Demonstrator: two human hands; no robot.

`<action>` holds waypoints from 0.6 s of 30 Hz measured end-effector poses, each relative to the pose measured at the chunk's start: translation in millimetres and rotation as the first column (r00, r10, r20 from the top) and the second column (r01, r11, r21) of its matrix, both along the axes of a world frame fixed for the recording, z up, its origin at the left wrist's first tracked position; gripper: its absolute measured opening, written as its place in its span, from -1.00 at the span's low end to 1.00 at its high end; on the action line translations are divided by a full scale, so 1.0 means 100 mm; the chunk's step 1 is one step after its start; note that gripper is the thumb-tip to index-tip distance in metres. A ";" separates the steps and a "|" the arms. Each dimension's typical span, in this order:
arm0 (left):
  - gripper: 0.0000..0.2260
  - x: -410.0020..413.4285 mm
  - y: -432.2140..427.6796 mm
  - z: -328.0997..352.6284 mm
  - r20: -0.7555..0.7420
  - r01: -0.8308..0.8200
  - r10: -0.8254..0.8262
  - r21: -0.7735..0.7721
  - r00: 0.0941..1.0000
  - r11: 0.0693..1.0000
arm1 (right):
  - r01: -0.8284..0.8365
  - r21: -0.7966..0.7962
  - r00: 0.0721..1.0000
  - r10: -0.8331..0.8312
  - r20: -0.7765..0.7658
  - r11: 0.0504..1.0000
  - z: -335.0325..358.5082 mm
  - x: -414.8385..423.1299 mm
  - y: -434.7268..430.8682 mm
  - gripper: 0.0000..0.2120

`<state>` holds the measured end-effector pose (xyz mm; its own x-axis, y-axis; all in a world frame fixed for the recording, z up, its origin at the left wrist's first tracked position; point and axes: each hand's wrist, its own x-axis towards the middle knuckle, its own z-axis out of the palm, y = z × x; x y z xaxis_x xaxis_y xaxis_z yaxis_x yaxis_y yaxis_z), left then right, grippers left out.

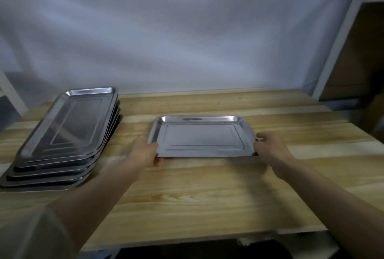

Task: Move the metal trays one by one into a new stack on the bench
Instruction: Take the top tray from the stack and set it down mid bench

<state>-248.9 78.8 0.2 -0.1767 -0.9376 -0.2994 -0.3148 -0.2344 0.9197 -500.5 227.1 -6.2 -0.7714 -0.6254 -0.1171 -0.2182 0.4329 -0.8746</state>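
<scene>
I read one single tray [201, 138] out at the middle of the wooden bench [207, 196], well apart from the old stack [68, 129] at the left end. The left hand [145, 150] is clamped on its near left corner, thumb on the rim and fingers curled beneath. The right hand [270, 146] looks wrapped round the right rim with a fingertip showing under the near corner, though blur softens that side. The near edge seems raised off the wood; I cannot tell whether the far edge touches. My first worry is those fingers underneath: if the tray drops flat before they slide out, they get pinched, or the tray rocks and skids. The steel is polished and the rim shallow, so a loose hold on the right could let that end fall and slap the bench. A crooked landing here would matter too, since, as I judge it, every later tray has to nest on this one. The old stack is splayed, each lower tray poking out nearer me, so lifting its top tray carelessly may drag the next one along.
</scene>
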 end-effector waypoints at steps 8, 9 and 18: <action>-0.53 0.25 0.07 0.03 0.299 0.261 -0.193 -0.208 0.934 0.943 | 0.032 0.146 0.937 0.021 -0.348 0.989 -0.17 0.07 -0.07 -0.53; -0.49 0.26 0.09 0.04 0.331 0.321 -0.233 -0.241 0.915 0.916 | 0.012 0.148 0.896 0.055 -0.441 0.989 -0.17 0.11 -0.05 -0.51; -0.71 0.18 0.14 0.03 0.542 0.459 -0.226 -0.342 0.809 0.820 | -0.340 0.331 0.512 0.468 -0.720 0.880 -0.16 0.36 -0.05 -0.72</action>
